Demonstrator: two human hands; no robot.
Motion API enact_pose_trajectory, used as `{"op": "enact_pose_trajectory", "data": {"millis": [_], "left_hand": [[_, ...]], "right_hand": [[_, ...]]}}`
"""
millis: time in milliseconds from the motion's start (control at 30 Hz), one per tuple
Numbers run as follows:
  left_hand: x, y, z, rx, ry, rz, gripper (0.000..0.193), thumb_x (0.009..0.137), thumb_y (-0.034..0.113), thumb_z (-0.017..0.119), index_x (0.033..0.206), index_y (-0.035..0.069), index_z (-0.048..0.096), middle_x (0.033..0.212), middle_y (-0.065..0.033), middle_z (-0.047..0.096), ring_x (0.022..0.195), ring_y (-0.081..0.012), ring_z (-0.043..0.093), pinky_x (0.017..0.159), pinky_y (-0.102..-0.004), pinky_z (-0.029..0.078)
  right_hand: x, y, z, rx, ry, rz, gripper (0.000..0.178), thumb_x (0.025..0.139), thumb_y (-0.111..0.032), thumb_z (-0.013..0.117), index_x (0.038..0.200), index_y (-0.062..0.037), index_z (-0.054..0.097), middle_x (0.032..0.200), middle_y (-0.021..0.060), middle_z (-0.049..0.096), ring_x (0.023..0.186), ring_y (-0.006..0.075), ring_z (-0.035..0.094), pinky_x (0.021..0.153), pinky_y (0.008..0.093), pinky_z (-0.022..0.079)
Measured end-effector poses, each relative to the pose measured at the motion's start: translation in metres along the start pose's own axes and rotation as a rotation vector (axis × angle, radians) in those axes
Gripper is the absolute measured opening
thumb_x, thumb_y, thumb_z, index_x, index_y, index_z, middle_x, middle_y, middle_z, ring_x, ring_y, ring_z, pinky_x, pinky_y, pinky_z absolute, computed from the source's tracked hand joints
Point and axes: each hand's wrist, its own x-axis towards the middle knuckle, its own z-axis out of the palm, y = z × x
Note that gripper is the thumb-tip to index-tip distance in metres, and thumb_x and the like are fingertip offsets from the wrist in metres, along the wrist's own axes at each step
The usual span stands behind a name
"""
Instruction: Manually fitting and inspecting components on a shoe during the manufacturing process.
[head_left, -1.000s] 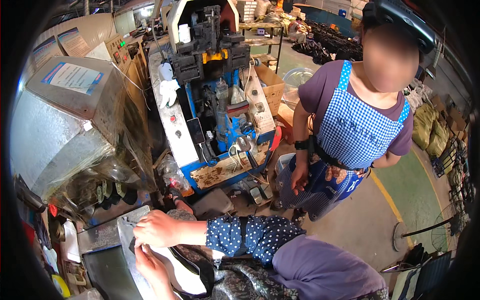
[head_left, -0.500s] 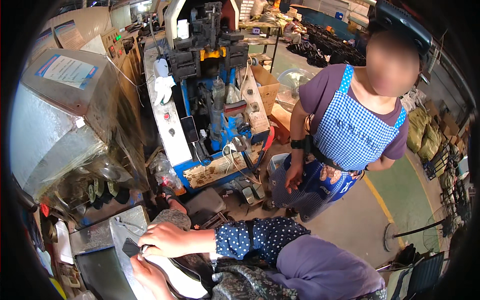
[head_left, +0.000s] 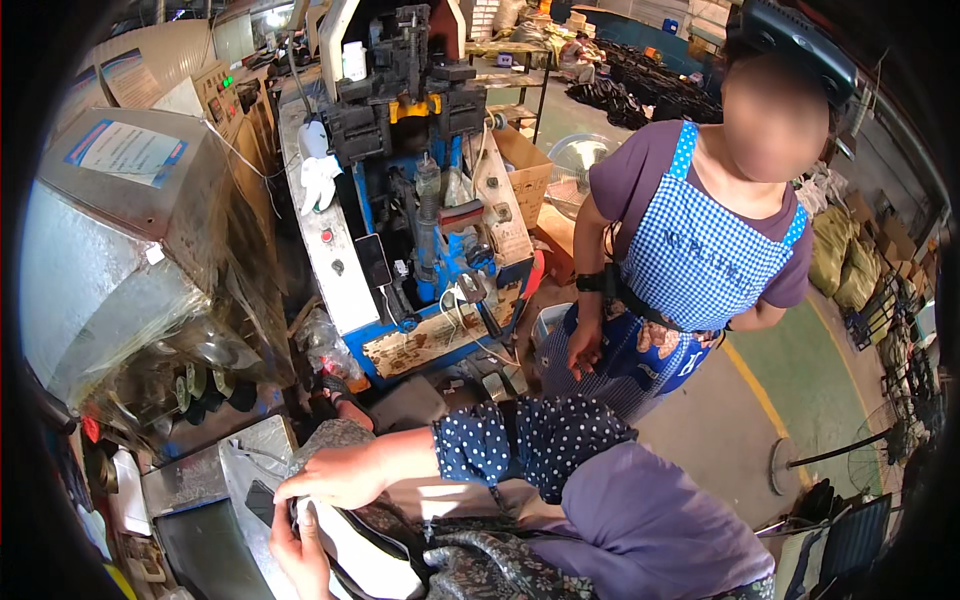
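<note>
Across my lap lies what looks like a shoe upper (head_left: 375, 560), white inside with a black rim, its far end between my hands. My right hand (head_left: 338, 476), reaching in from a polka-dot sleeve, has its fingers closed over that end. Below it, my left hand (head_left: 300, 555) grips the same end from the side, thumb raised against the rim. The fingertips partly cover the edge they hold. Beside my right fingers, a small dark flat piece (head_left: 260, 502) shows against the grey metal surface (head_left: 232, 462); whether it is joined to the upper I cannot tell.
A blue-framed machine (head_left: 425, 250) stands ahead, with a white glove (head_left: 319, 182) and a phone (head_left: 373, 260) on its left ledge. At left is a plastic-draped metal machine (head_left: 150, 250). A person in a checked apron (head_left: 700, 250) stands at right, near a fan (head_left: 785, 465).
My right hand has shifted slightly, its fingers now bent over the end of the upper. My left thumb has come up into view. The whole view has moved a little.
</note>
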Motion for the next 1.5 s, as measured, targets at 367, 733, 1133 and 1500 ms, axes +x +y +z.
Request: {"op": "enact_pose_trajectory", "data": {"millis": [367,733,1133,1500], "left_hand": [[0.002,-0.010,0.001,-0.521,0.059,-0.114,0.053,0.094,0.010,0.065,0.142,-0.006,0.049,0.126,-0.0185,0.063,0.118,-0.0253,0.060,0.103,-0.0350,0.046],[0.006,-0.017,0.017,-0.764,-0.152,-0.169,0.083,0.085,0.003,0.074,0.154,-0.003,0.028,0.147,-0.0178,0.045,0.134,-0.0260,0.044,0.115,-0.0362,0.031],[0.007,-0.027,0.015,-0.260,-0.041,0.084,0.070,0.085,0.013,0.074,0.144,-0.003,0.041,0.153,-0.0217,0.038,0.138,-0.0320,0.041,0.115,-0.0408,0.032],[0.021,-0.004,0.019,-0.648,0.137,-0.162,0.056,0.086,0.000,0.062,0.140,0.007,0.051,0.123,-0.0056,0.056,0.108,-0.0146,0.053,0.095,-0.0278,0.044]], "right_hand": [[-0.005,0.011,0.038,0.249,0.103,0.366,0.061,0.096,-0.024,0.064,0.142,0.0081,0.042,0.131,0.0293,0.058,0.117,0.0388,0.062,0.097,0.0416,0.050],[-0.006,0.027,0.049,0.270,0.173,0.345,0.051,0.098,-0.022,0.062,0.140,0.0042,0.048,0.132,0.0269,0.060,0.123,0.0403,0.058,0.104,0.0423,0.046],[-0.025,0.025,0.089,0.302,0.550,0.166,0.063,0.100,-0.024,0.061,0.149,0.0046,0.033,0.144,0.0287,0.049,0.134,0.0389,0.050,0.110,0.0411,0.041],[-0.075,-0.008,0.058,0.630,0.633,0.469,0.019,0.100,-0.016,0.062,0.090,-0.0002,0.067,0.082,0.0008,0.067,0.080,0.0062,0.058,0.069,0.0254,0.051]]}}
